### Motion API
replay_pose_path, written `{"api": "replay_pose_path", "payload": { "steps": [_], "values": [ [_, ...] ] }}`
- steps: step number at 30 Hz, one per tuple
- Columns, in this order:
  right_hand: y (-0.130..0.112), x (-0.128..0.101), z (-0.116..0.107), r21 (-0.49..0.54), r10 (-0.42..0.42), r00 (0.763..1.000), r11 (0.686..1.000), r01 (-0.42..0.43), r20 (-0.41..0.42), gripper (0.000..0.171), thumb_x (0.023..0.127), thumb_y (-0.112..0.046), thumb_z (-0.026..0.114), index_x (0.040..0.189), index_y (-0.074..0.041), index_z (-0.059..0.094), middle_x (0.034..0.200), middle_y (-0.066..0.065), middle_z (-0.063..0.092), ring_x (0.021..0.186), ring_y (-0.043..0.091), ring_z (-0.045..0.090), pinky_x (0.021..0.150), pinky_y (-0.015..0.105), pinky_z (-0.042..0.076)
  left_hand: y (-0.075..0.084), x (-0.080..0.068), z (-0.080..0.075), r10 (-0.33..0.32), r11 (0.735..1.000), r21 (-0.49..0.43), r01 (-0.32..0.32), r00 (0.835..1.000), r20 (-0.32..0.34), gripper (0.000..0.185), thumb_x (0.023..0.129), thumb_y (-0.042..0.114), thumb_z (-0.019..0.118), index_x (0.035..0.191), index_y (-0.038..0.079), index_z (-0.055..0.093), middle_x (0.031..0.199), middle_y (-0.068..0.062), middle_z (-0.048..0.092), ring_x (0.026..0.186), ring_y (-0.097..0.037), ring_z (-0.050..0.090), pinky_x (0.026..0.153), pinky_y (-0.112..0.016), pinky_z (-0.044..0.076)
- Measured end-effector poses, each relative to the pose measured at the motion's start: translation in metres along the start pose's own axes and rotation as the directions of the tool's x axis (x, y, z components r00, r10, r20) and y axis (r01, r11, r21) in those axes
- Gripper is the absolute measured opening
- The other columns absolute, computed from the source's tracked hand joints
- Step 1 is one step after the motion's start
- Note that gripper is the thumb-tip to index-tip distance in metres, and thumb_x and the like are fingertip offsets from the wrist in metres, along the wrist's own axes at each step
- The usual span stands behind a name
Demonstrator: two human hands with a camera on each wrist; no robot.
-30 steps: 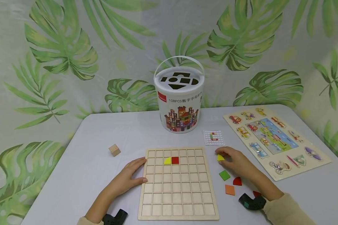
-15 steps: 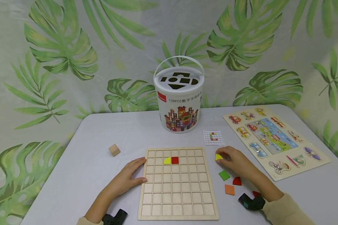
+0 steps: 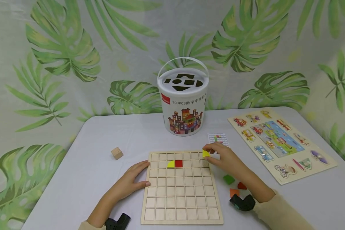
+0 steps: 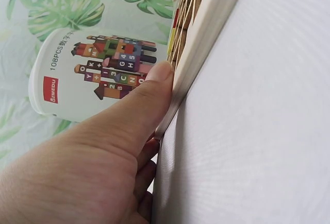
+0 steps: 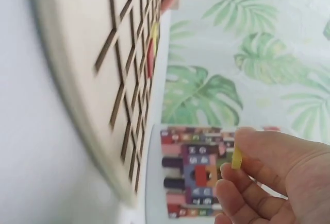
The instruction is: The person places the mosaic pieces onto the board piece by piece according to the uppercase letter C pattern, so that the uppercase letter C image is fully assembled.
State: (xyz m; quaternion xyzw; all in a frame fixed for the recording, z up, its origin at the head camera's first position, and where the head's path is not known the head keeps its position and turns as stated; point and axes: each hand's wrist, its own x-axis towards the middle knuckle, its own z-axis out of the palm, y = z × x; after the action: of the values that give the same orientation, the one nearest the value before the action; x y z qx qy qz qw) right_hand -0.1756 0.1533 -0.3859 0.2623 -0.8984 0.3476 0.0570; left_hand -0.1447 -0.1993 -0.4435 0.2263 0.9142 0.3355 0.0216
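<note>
A wooden grid board [image 3: 181, 187] lies on the grey table, with a yellow quarter-round piece [image 3: 170, 164] and a red square piece [image 3: 178, 163] set side by side in its second row. My right hand [image 3: 218, 156] pinches a small yellow piece [image 3: 205, 153] over the board's upper right corner; the right wrist view shows that yellow piece [image 5: 236, 158] between thumb and fingers. My left hand [image 3: 133, 179] lies flat against the board's left edge [image 4: 198, 54], fingers straight. A green piece [image 3: 228, 179], a red piece [image 3: 241, 185] and an orange piece [image 3: 234, 192] lie right of the board.
A white lidded bucket [image 3: 183, 102] stands behind the board. A small pattern card [image 3: 218, 138] lies by my right hand. A vehicle peg puzzle [image 3: 279, 140] fills the right side. A plain wooden cube [image 3: 116, 153] sits at the left.
My right hand has lifted the yellow piece off the table and carried it left, to above the board's upper right corner. The left hand has not moved.
</note>
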Motion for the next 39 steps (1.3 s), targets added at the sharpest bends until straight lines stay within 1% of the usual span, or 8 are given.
{"api": "replay_pose_path", "payload": {
  "steps": [4, 8, 11, 14, 17, 19, 31, 39],
  "values": [
    [-0.010, 0.013, 0.010, 0.059, -0.014, 1.000, 0.998, 0.014, 0.006, 0.027, 0.076, -0.024, 0.059, 0.102, -0.018, 0.054, 0.095, -0.007, 0.052, 0.083, 0.011, 0.047, 0.070, 0.029, 0.042, 0.000, 0.000, 0.000, -0.006, 1.000, -0.005, 0.006, 1.000, 0.004, 0.070, 0.069, 0.046, 0.058, 0.128, 0.019, 0.033, 0.131, 0.003, 0.027, 0.120, -0.017, 0.020, 0.093, -0.043, 0.021],
    [-0.015, 0.023, 0.022, 0.110, -0.016, 1.000, 0.994, 0.013, 0.022, 0.027, 0.076, -0.023, 0.059, 0.102, -0.017, 0.054, 0.095, -0.007, 0.052, 0.084, 0.012, 0.048, 0.071, 0.027, 0.042, 0.001, 0.001, 0.000, -0.015, 1.000, -0.014, 0.015, 1.000, 0.013, 0.069, 0.070, 0.045, 0.059, 0.128, 0.019, 0.032, 0.131, 0.005, 0.027, 0.120, -0.017, 0.019, 0.093, -0.043, 0.021],
    [-0.013, 0.027, 0.033, 0.114, -0.025, 0.999, 0.993, 0.021, 0.040, 0.028, 0.075, -0.019, 0.061, 0.102, -0.014, 0.054, 0.095, -0.006, 0.052, 0.082, 0.012, 0.048, 0.069, 0.026, 0.043, 0.001, 0.000, -0.001, -0.017, 1.000, -0.013, 0.018, 1.000, 0.015, 0.069, 0.070, 0.046, 0.058, 0.128, 0.020, 0.032, 0.131, 0.006, 0.027, 0.121, -0.017, 0.019, 0.093, -0.043, 0.020],
    [-0.008, 0.029, 0.044, 0.095, -0.013, 0.997, 0.996, 0.006, 0.080, 0.028, 0.075, -0.018, 0.061, 0.101, -0.010, 0.055, 0.090, -0.005, 0.052, 0.076, 0.010, 0.047, 0.063, 0.023, 0.043, 0.001, 0.000, -0.001, -0.019, 1.000, -0.012, 0.019, 1.000, 0.013, 0.069, 0.069, 0.046, 0.058, 0.128, 0.020, 0.032, 0.131, 0.006, 0.027, 0.121, -0.017, 0.019, 0.093, -0.043, 0.020],
    [-0.003, 0.029, 0.053, 0.075, 0.014, 0.991, 0.997, -0.024, 0.134, 0.029, 0.075, -0.020, 0.061, 0.101, -0.010, 0.055, 0.084, -0.005, 0.051, 0.069, 0.009, 0.045, 0.058, 0.020, 0.041, 0.002, 0.000, -0.001, -0.019, 1.000, -0.015, 0.020, 1.000, 0.012, 0.069, 0.069, 0.046, 0.058, 0.128, 0.019, 0.033, 0.131, 0.006, 0.027, 0.120, -0.017, 0.019, 0.094, -0.043, 0.020],
    [-0.001, 0.028, 0.057, 0.069, 0.024, 0.987, 0.997, -0.036, 0.161, 0.029, 0.075, -0.021, 0.061, 0.101, -0.010, 0.055, 0.082, -0.005, 0.050, 0.068, 0.009, 0.044, 0.057, 0.020, 0.040, 0.001, 0.000, -0.001, -0.018, 1.000, -0.012, 0.018, 1.000, 0.011, 0.069, 0.069, 0.047, 0.058, 0.128, 0.020, 0.033, 0.131, 0.007, 0.027, 0.120, -0.017, 0.019, 0.094, -0.042, 0.020],
    [0.000, 0.025, 0.061, 0.074, 0.050, 0.980, 0.995, -0.066, 0.192, 0.022, 0.076, -0.020, 0.060, 0.097, -0.014, 0.057, 0.081, -0.006, 0.050, 0.069, 0.007, 0.044, 0.059, 0.020, 0.041, 0.000, 0.001, 0.000, -0.018, 1.000, -0.008, 0.018, 1.000, 0.014, 0.070, 0.069, 0.047, 0.058, 0.128, 0.019, 0.033, 0.131, 0.008, 0.026, 0.120, -0.016, 0.019, 0.094, -0.042, 0.020],
    [-0.001, 0.025, 0.059, 0.076, 0.030, 0.974, 0.996, -0.048, 0.223, 0.022, 0.076, -0.019, 0.060, 0.097, -0.014, 0.058, 0.078, -0.008, 0.050, 0.069, 0.006, 0.044, 0.057, 0.020, 0.041, 0.000, 0.001, 0.000, -0.008, 1.000, -0.008, 0.008, 1.000, 0.005, 0.070, 0.069, 0.047, 0.058, 0.128, 0.019, 0.033, 0.131, 0.006, 0.027, 0.120, -0.017, 0.020, 0.093, -0.042, 0.021]
  ]
}}
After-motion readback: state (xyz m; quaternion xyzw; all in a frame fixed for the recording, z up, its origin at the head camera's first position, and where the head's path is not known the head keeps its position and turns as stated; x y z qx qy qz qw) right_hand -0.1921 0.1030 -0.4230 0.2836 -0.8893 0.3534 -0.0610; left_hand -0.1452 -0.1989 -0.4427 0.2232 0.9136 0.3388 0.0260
